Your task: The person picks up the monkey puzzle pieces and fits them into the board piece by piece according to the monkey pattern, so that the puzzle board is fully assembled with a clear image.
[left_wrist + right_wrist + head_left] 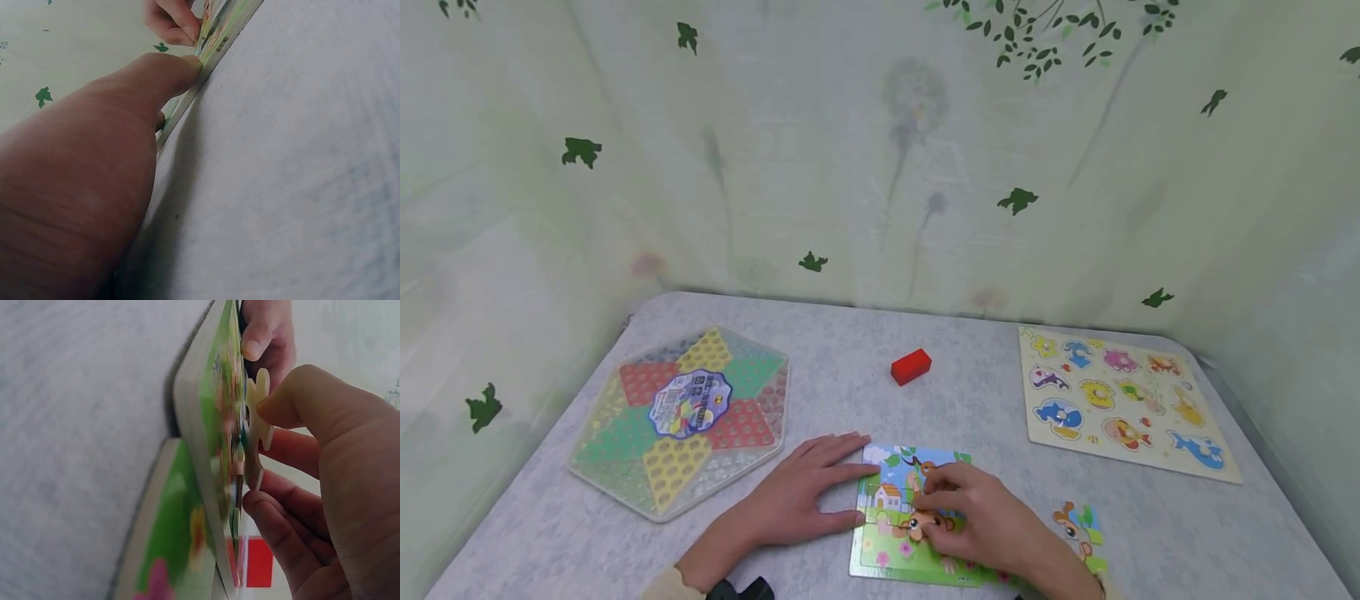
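Observation:
A jigsaw board with a house, flowers and cartoon animals lies at the front middle of the table. My left hand rests at its left side, fingers spread and fairly straight, thumb touching the edge. Over the board, my right hand pinches a jigsaw piece between thumb and fingers. The right wrist view shows that piece edge-on, tilted close to the board's surface; whether it touches is unclear. Its picture is mostly hidden by the fingers.
Printed jigsaw parts lie right of my right forearm. A green printed panel adjoins the board. Behind stands a red block. A hexagonal Chinese checkers set lies left, a wooden animal puzzle right.

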The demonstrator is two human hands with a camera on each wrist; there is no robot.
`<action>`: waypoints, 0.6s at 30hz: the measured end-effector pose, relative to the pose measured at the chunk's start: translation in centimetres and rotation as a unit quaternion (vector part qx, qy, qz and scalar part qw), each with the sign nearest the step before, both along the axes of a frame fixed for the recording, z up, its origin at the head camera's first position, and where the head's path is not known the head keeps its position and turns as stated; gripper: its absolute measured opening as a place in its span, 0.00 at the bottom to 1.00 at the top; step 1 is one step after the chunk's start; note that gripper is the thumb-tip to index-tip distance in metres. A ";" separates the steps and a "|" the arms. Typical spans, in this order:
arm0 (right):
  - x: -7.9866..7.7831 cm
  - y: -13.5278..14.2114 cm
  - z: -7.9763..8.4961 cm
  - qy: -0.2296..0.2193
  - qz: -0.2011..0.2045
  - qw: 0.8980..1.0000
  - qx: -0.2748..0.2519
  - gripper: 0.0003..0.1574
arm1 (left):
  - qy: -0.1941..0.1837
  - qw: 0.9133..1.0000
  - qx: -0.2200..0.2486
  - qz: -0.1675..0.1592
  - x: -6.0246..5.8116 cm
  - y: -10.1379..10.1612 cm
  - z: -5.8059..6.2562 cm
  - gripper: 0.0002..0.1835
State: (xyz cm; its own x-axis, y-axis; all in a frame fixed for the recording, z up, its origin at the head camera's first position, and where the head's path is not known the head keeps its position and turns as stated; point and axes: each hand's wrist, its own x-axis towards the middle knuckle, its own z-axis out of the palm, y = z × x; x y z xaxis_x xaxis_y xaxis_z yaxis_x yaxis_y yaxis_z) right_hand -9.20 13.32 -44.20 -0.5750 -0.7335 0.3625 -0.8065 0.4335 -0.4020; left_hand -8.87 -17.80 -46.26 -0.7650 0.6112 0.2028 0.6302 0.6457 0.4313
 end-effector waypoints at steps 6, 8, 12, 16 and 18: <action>-0.1 0.1 -0.1 -0.010 0.002 1.000 0.000 0.09 | 0.005 1.000 -0.001 -0.001 0.0 0.0 -0.1 0.30; -0.2 0.1 -0.1 -0.013 0.001 1.000 0.001 0.08 | 0.003 1.000 -0.001 -0.001 0.0 0.0 0.0 0.30; -0.2 0.1 -0.2 -0.019 -0.003 1.000 0.002 0.08 | 0.007 1.000 -0.003 -0.004 -0.1 0.0 0.0 0.30; -0.2 0.1 -0.2 -0.016 -0.007 1.000 -0.003 0.08 | 0.017 1.000 -0.002 -0.006 -0.1 0.1 0.0 0.30; -0.3 0.1 -0.2 -0.014 -0.008 1.000 -0.004 0.08 | 0.014 1.000 -0.001 -0.005 -0.1 0.1 0.0 0.30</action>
